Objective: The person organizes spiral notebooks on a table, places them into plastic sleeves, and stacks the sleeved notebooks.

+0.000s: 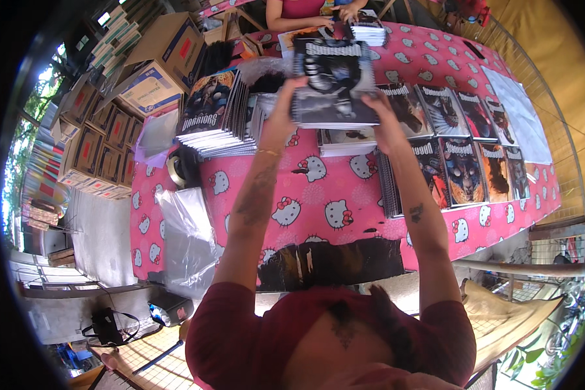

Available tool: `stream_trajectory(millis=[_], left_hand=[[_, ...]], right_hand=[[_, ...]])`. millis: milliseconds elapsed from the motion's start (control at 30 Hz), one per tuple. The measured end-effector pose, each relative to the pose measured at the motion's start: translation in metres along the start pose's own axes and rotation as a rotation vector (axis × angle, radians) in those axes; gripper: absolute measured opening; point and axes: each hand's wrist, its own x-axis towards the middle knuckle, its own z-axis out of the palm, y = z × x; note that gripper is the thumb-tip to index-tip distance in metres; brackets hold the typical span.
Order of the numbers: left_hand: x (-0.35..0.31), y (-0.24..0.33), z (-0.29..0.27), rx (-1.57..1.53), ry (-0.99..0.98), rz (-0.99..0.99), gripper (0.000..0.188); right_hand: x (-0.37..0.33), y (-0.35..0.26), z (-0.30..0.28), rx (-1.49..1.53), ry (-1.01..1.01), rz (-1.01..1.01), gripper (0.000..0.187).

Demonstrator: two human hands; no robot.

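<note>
Between both hands I hold a spiral notebook point(335, 81) with a dark illustrated cover, raised over the table and somewhat blurred; it looks thick, and I cannot tell if it is several together. My left hand point(285, 114) grips its left edge, my right hand point(383, 117) its lower right corner. Beneath it, a short pile of notebooks point(348, 143) is partly covered. A tall stack of spiral notebooks point(216, 114) stands to the left. On the right, rows of illustrated notebooks point(461, 166) lie side by side.
A pink patterned tablecloth point(305, 195) covers the table. Clear plastic sheets point(188, 227) and a tape roll point(181, 168) lie at the left. Cardboard boxes point(153, 78) are piled beyond. Across the table, another person's hands point(348, 13) are beside a notebook stack point(368, 32).
</note>
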Motion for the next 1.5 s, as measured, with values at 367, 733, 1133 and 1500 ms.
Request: stream_trajectory(millis=[367, 733, 1133, 1500], left_hand=[[-0.105, 0.042, -0.120, -0.277, 0.131, -0.541, 0.059], [-0.111, -0.032, -0.134, -0.412, 0.122, -0.511, 0.046], [-0.107, -0.068, -0.162, -0.453, 0.161, -0.682, 0.042], [-0.125, -0.061, -0.127, -0.344, 0.343, -0.449, 0.036]], right_hand=[[-0.075, 0.137, 0.075, 0.252, -0.172, 0.087, 0.080], [-0.052, 0.190, 0.055, 0.051, -0.067, 0.100, 0.084], [-0.045, 0.227, 0.049, 0.260, 0.112, 0.180, 0.081], [-0.053, 0.240, 0.066, 0.390, 0.326, 0.178, 0.082]])
